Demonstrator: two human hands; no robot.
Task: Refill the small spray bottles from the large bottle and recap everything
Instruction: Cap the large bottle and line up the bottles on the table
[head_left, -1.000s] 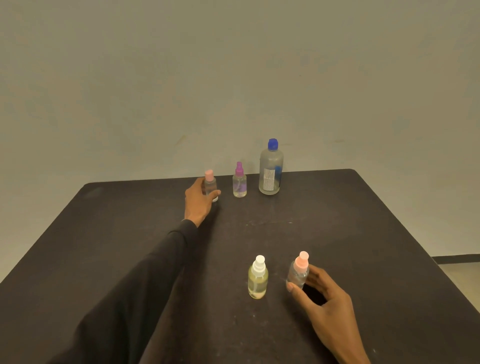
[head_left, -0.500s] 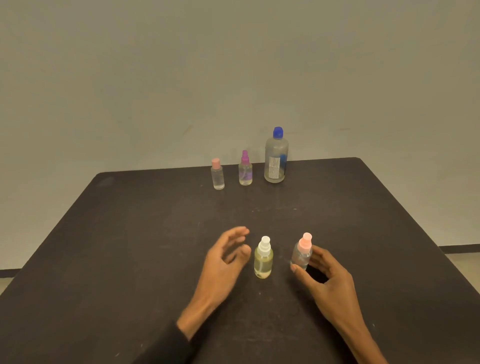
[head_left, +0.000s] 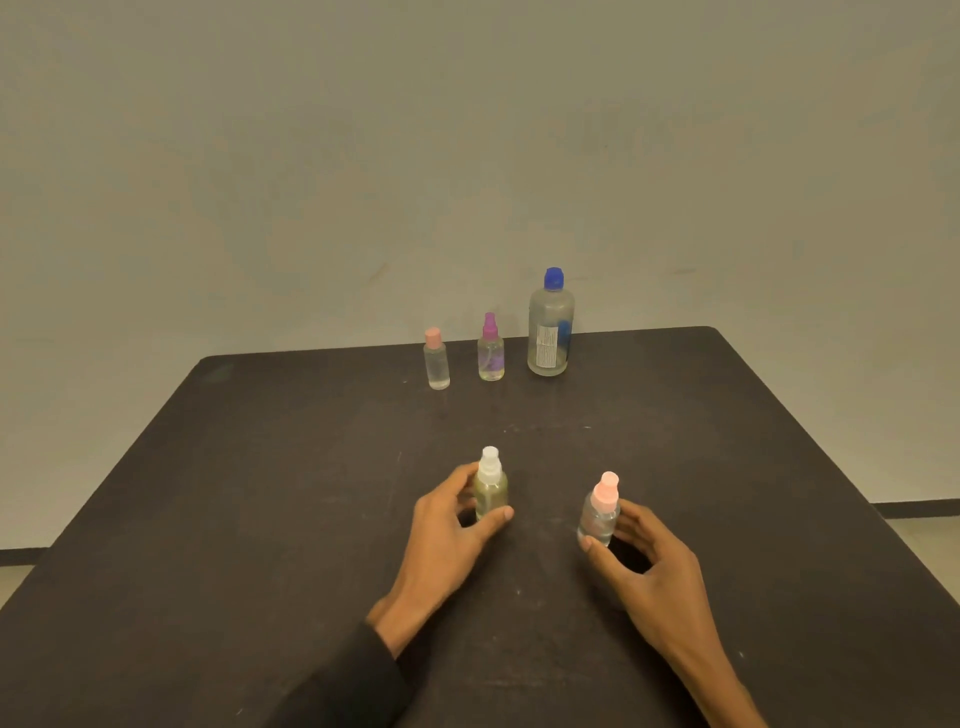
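Note:
My left hand (head_left: 447, 525) grips a small yellow-tinted spray bottle (head_left: 491, 488) with a white top, standing on the dark table (head_left: 260, 493). To its right, my right hand (head_left: 644, 561) holds a small clear spray bottle (head_left: 600, 512) with a peach top between thumb and fingers. At the table's far edge stand a large clear bottle (head_left: 550, 327) with a blue cap, a small spray bottle (head_left: 491, 351) with a purple top, and a slim clear bottle (head_left: 436, 361) with a pink cap. All caps are on.
A plain grey wall (head_left: 467, 156) rises behind the table. The table's right edge (head_left: 831, 457) drops to a pale floor with a dark baseboard.
My left hand let go of the pink-capped bottle at the back, drew back toward me and closed round the white-topped bottle. My right hand kept its hold on the peach-topped bottle.

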